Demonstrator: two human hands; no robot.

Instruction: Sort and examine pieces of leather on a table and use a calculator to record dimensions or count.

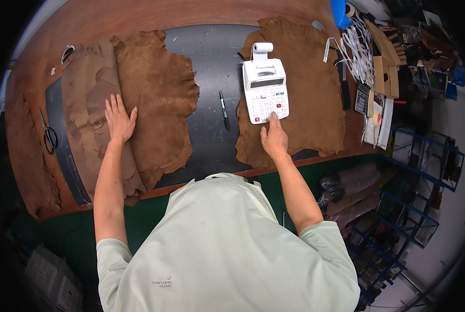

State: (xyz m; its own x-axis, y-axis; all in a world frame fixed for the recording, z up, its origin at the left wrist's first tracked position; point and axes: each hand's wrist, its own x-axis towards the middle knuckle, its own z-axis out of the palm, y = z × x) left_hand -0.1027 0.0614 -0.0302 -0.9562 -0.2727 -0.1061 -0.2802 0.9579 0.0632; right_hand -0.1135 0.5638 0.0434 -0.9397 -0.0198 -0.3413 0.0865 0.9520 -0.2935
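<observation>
My left hand [119, 122] lies flat, fingers spread, on a folded-over brown leather hide [94, 78] on the left of the table. Beside this fold, more brown leather [157, 99] with a ragged edge stretches toward the middle. My right hand [275, 138] reaches to a white printing calculator [265, 78], its index finger on the lower keys and the thumb apart. A small paper roll [263, 47] sits at the calculator's far end. Under the calculator spreads another brown hide [313, 104]. Between the hides, a black marker pen [224, 111] rests on the dark cutting mat [211, 62].
Scissors [49, 136] with dark handles lie at the far left, near another leather piece [28, 156]. Along the right edge are white strips [356, 57], a cardboard box [383, 70] and a smaller dark calculator [363, 98]. Rolled material [354, 190] and blue racks [409, 218] stand below right.
</observation>
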